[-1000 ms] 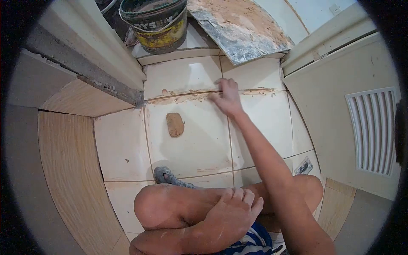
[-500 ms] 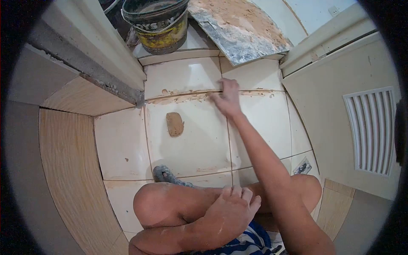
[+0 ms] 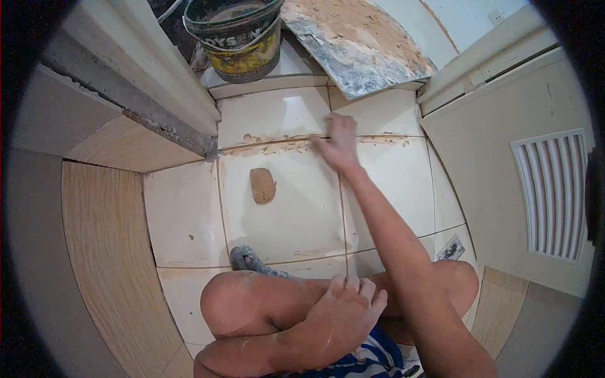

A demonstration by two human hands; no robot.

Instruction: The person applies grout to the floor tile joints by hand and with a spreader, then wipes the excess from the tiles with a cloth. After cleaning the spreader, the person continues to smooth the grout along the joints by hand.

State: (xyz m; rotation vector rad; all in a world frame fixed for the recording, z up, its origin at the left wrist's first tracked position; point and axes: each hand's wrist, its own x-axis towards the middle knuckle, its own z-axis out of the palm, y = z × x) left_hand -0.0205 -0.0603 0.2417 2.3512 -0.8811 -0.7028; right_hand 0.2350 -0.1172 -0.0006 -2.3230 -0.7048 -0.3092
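Note:
My right hand [image 3: 342, 142] reaches forward to the floor at the joint line [image 3: 277, 144] between two rows of pale tiles. Its fingers bend to the left, with the thumb apart from them; motion smears the tips slightly, and nothing shows between them. Tan paste is smeared along the joint on both sides of this hand. Over my lap, my left hand [image 3: 350, 309] rests with loosely bent, parted fingers and no object visible in it. A rounded slab of tan, paste-like material [image 3: 263, 186] lies on the tile left of my right forearm.
Ahead on a raised step stand a dirty black and yellow bucket [image 3: 242, 53] and a board [image 3: 372, 57] covered with tan paste. A flat metal-looking piece [image 3: 450, 248] lies by my right knee. A door with a white vent [image 3: 550, 195] is at the right, a door frame [image 3: 151, 69] at the left.
The whole view has shifted very slightly to the right. Both hands keep nearly the same place and shape.

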